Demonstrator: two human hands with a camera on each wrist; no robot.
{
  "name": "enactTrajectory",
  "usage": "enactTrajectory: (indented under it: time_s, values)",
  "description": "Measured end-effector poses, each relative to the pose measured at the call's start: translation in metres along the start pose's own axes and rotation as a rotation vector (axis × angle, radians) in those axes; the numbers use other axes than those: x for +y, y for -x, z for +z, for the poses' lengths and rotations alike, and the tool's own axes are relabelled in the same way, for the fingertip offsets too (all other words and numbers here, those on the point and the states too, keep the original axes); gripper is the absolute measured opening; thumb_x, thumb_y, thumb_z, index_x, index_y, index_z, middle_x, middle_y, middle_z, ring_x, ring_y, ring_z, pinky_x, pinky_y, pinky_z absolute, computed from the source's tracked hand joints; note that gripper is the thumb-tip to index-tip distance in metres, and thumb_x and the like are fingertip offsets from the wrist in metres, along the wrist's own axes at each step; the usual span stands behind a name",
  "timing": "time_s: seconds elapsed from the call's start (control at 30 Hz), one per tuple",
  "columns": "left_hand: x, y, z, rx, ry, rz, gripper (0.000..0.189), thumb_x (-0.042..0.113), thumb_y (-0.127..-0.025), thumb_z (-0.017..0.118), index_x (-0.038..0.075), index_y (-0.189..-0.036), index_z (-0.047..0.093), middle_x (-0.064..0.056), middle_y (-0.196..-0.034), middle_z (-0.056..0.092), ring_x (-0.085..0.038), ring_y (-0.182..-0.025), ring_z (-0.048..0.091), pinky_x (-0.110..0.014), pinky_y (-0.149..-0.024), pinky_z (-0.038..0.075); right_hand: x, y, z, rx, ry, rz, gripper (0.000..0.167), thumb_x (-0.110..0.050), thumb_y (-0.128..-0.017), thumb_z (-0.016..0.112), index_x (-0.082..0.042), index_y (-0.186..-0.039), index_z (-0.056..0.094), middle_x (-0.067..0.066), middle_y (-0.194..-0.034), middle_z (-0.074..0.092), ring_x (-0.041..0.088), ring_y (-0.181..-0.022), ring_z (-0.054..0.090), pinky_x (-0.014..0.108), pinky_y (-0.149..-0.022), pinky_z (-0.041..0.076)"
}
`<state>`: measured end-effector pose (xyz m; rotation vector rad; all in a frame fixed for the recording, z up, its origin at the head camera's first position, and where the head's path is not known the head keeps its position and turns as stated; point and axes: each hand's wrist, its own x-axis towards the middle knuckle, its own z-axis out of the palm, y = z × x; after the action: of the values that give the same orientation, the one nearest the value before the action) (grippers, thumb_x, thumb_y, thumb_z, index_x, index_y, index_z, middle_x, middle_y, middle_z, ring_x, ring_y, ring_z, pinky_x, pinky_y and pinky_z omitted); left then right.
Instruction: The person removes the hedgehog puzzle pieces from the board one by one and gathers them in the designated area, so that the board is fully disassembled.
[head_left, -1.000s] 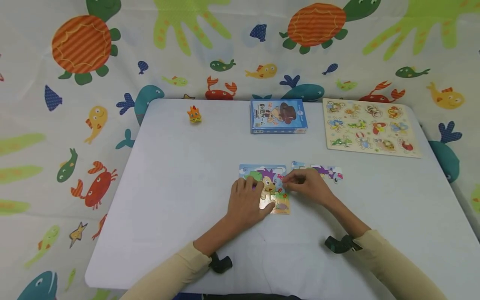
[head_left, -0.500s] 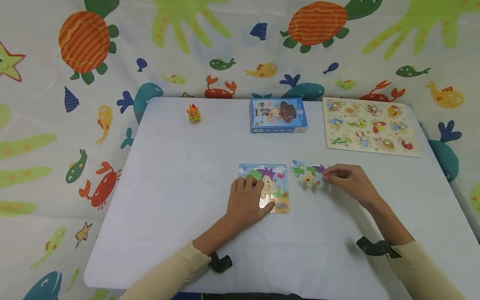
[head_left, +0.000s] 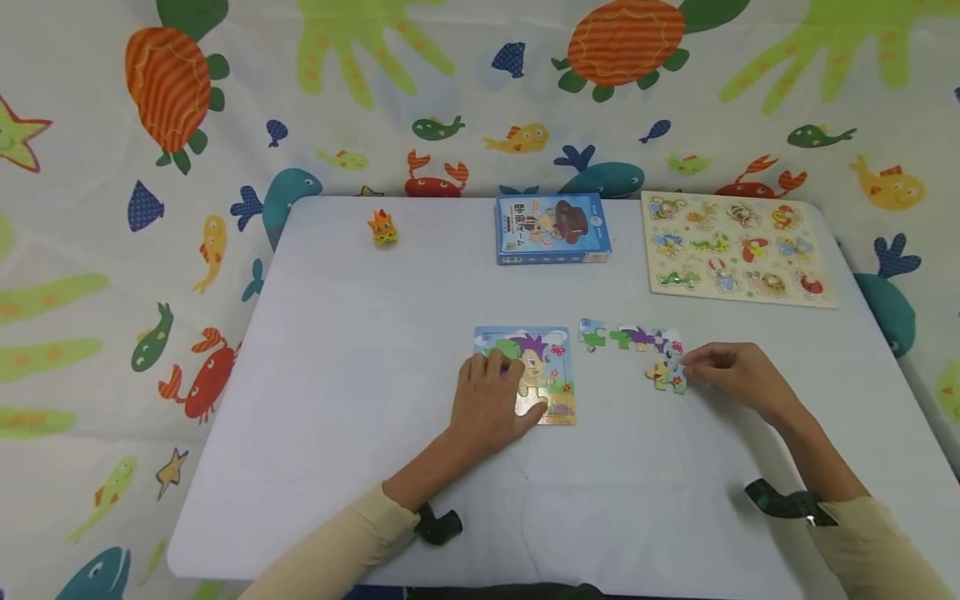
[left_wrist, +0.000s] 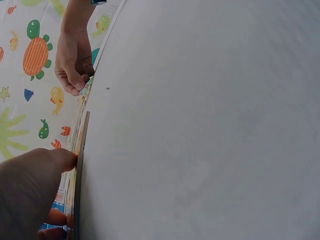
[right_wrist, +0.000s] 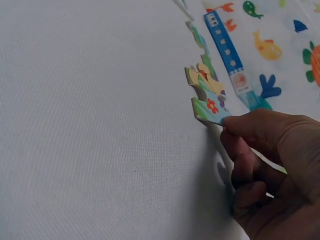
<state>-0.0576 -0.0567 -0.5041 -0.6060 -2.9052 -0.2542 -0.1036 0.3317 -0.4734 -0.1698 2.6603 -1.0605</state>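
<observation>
On the white table, a small cartoon puzzle board point(head_left: 557, 400) lies flat under my left hand point(head_left: 487, 396). The fingers of that hand rest across its left half, hiding part of the picture, and the thumb lies on its lower part. Off to the right, my right hand point(head_left: 738, 375) pinches a puzzle piece point(right_wrist: 212, 107) with a red flower between thumb and fingertips. A yellow piece point(head_left: 660, 372) sits against it; whether the two are joined I cannot tell. Just above are a purple and green row of pieces point(head_left: 637, 337) and a single corner piece point(head_left: 592, 332).
Along the back of the table point(head_left: 337, 375) stand a small orange toy figure point(head_left: 383, 227), a blue game box point(head_left: 553, 229) and a wooden insect puzzle board point(head_left: 738, 248). A cloth printed with sea animals hangs behind.
My right hand has moved from the puzzle board's right edge out to the right, carrying the flower piece and the yellow piece past the other pieces. My left hand has stayed put.
</observation>
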Motion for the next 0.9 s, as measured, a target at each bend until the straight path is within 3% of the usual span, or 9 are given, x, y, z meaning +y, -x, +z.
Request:
enactTrajectory:
  time_s: [0.4,0.67,0.8,0.9]
  values:
    - [0.000,0.000,0.002,0.006,0.003,0.001,0.061,0.068,-0.085,0.055,0.014,-0.113,0.059,-0.008,-0.106,0.049,-0.026,-0.088,0.042,-0.042,-0.085,0.038,-0.001,-0.007,0.004,0.013,0.121,-0.030,0.013,-0.015,-0.091,0.070,-0.006,-0.097,0.077,0.002,-0.083,0.066,0.021,-0.078,0.052,0.025,-0.063,0.042]
    - [-0.001,0.001,0.003,0.012,0.001,-0.004,0.061,0.068,-0.085,0.054,0.014,-0.113,0.059,-0.007,-0.107,0.049,-0.025,-0.088,0.041,-0.041,-0.084,0.037,-0.007,-0.003,0.003,0.035,0.090,-0.040,0.017,-0.021,-0.093,0.071,-0.007,-0.100,0.077,0.006,-0.094,0.070,0.021,-0.080,0.053,0.024,-0.061,0.042]
    - [-0.001,0.002,0.005,0.018,0.005,0.008,0.061,0.069,-0.086,0.053,0.015,-0.115,0.059,-0.007,-0.108,0.049,-0.025,-0.089,0.041,-0.041,-0.083,0.037,-0.024,-0.006,0.010,0.076,0.071,-0.086,0.018,-0.025,-0.092,0.072,-0.009,-0.099,0.077,0.004,-0.089,0.068,0.019,-0.076,0.053,0.025,-0.057,0.042]
    - [-0.002,0.003,0.006,0.034,0.005,0.006,0.062,0.069,-0.086,0.053,0.015,-0.116,0.058,-0.006,-0.108,0.049,-0.025,-0.089,0.041,-0.040,-0.083,0.037,-0.050,-0.017,0.028,0.062,0.079,-0.183,0.015,-0.021,-0.091,0.074,-0.010,-0.099,0.077,0.000,-0.085,0.066,0.018,-0.073,0.054,0.026,-0.057,0.043]
